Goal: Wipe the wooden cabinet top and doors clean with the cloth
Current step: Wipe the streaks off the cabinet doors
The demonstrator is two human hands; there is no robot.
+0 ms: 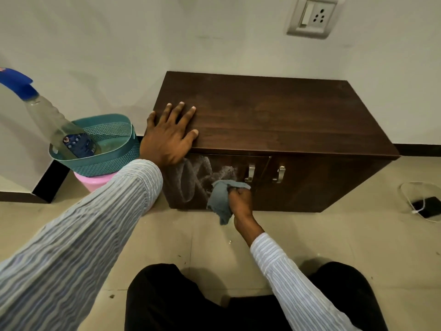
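Observation:
A low dark wooden cabinet (281,115) stands against the wall, with two doors and metal handles (250,172). My left hand (167,137) lies flat and spread on the front left corner of its top. My right hand (241,199) grips a blue-grey cloth (220,199) and presses it against the left door (202,182). That door carries pale looping foam streaks to the left of the cloth. The right door (317,185) looks dark and unmarked.
Left of the cabinet a teal basket (107,149) sits on a pink tub (90,182) and holds a spray bottle (47,118) with a blue head. A phone with a white cable (427,206) lies on the tiled floor at right. A wall socket (312,17) is above. My knees are at the bottom.

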